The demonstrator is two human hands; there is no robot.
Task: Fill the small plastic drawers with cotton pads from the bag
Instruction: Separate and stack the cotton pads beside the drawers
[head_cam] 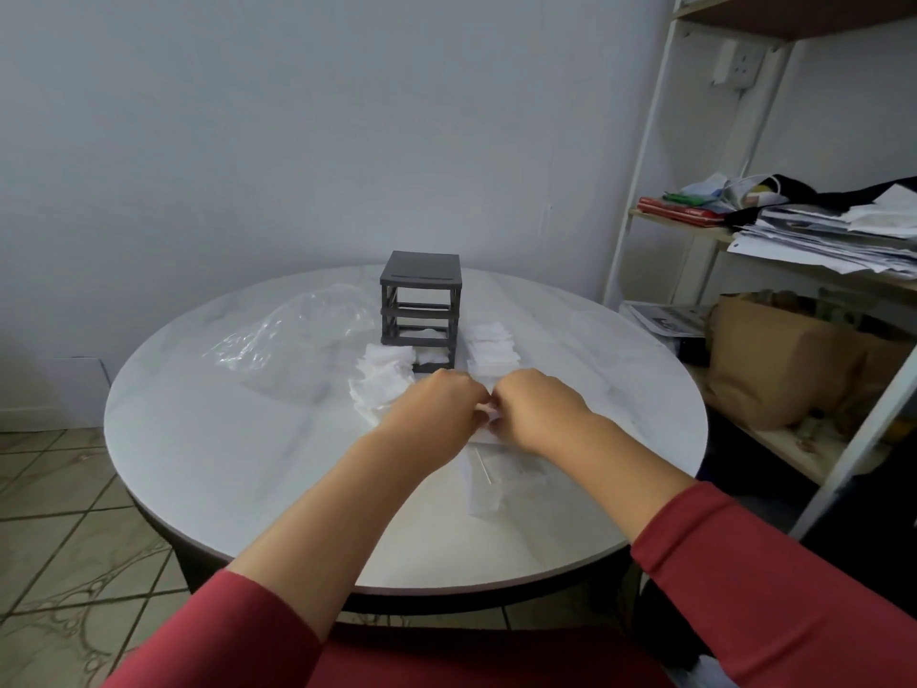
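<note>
On our left lies the crumpled clear plastic bag (pixel 293 330), then loose white square cotton pads (pixel 384 377). Our left hand (pixel 436 407) and right hand (pixel 536 407) meet, fingers (pixel 474 404) of both pinching what looks like a single white pad (pixel 491 415). The clear small plastic drawer (pixel 489 481) sits on the desk (pixel 223 439) just below them, nearer us.

Grey drawer frame (pixel 421 302) — white pads (pixel 384 384) beside

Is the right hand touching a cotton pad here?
Touching. The head view shows the right hand and left hand both pinching a white cotton pad between their fingertips.

Left hand (pixel 436 405), right hand (pixel 538 407) on cotton pads (pixel 491 416)
</note>
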